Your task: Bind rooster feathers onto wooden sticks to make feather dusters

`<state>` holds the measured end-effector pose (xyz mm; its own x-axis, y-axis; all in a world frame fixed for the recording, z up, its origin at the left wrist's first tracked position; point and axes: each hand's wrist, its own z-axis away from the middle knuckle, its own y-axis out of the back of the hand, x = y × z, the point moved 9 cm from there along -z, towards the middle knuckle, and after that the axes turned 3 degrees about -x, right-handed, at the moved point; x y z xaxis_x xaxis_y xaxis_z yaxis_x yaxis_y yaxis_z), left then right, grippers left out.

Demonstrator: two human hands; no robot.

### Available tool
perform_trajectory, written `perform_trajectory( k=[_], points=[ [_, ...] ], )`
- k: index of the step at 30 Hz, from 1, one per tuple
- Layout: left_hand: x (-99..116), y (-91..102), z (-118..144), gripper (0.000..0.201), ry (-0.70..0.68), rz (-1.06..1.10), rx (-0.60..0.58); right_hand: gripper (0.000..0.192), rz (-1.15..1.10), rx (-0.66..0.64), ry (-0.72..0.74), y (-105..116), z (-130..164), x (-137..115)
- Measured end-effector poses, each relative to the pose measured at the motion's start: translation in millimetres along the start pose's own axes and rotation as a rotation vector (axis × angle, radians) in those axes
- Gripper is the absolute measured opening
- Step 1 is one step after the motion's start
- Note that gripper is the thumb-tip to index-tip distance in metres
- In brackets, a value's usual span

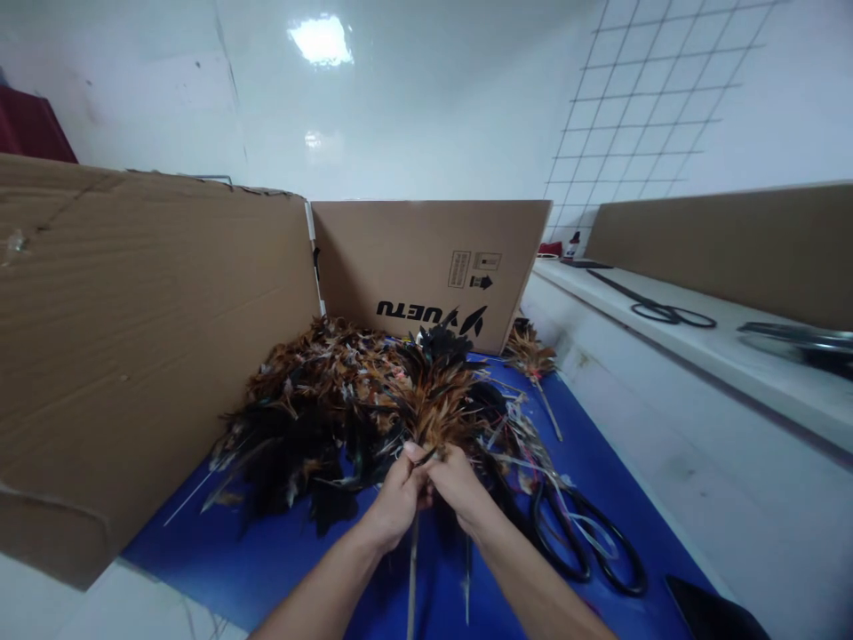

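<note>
In the middle of the head view I hold a feather duster (436,391) with brown and black feathers fanned out away from me. Its thin stick (412,569) runs down toward my body. My left hand (398,498) is closed at the base of the feathers, around the stick. Beside it, touching, my right hand (458,484) is closed on the same base; its fingertips are partly hidden. A heap of loose brown and black feathers (333,373) lies to the left and behind. Large black-handled scissors (617,551) rest to the right, with strings across them.
Cardboard panels (153,356) stand at the left and back of the blue table (267,569). Another feather duster (533,356) lies at the far right. A white ledge (746,356) on the right carries smaller scissors (673,314). Strings (526,436) lie tangled near my right hand.
</note>
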<state>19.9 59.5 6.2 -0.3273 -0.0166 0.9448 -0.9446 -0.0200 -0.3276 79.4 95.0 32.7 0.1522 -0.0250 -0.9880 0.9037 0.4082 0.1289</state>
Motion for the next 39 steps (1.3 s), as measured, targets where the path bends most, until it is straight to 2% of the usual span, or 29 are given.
perform_trajectory(
  k=[3,13,18,20,22,24,26,28,32,39],
  points=[
    [1.9,0.9,0.9,0.052,-0.008,-0.037,0.006,0.031,-0.067,-0.023,-0.031,-6.5,-5.0,0.1],
    [-3.1,-1.4,1.3,0.065,0.017,0.030,-0.002,0.028,-0.173,0.021,0.016,-1.4,-5.9,5.5],
    [-3.6,-3.0,3.4,0.089,0.030,0.252,0.035,0.033,-0.191,-0.056,0.000,-4.1,-3.7,7.1],
    [-2.3,-4.9,3.7,0.090,0.033,0.381,0.038,0.037,-0.196,-0.096,0.007,-3.5,-3.4,5.0],
    [-2.1,-7.7,3.5,0.079,0.057,0.475,0.027,0.039,-0.220,-0.134,-0.001,-2.4,-3.3,4.2],
    [-2.8,-8.8,2.8,0.059,0.080,0.522,0.025,0.040,-0.255,-0.164,-0.018,-1.2,-3.5,5.4],
    [-3.9,-8.7,2.0,0.041,0.092,0.526,0.025,0.041,-0.293,-0.166,-0.029,1.2,-4.6,8.2],
    [-6.3,-8.8,1.1,0.031,0.106,0.511,0.016,0.040,-0.321,-0.151,-0.022,4.4,-6.6,11.5],
    [-13.2,-8.2,-0.5,0.026,0.151,0.447,-0.006,0.036,-0.327,-0.143,0.011,7.8,-10.1,17.9],
    [-12.0,-17.9,-1.8,0.024,0.165,0.396,-0.197,0.039,-0.324,-0.287,-0.056,-4.0,-4.1,26.1]
  ],
)
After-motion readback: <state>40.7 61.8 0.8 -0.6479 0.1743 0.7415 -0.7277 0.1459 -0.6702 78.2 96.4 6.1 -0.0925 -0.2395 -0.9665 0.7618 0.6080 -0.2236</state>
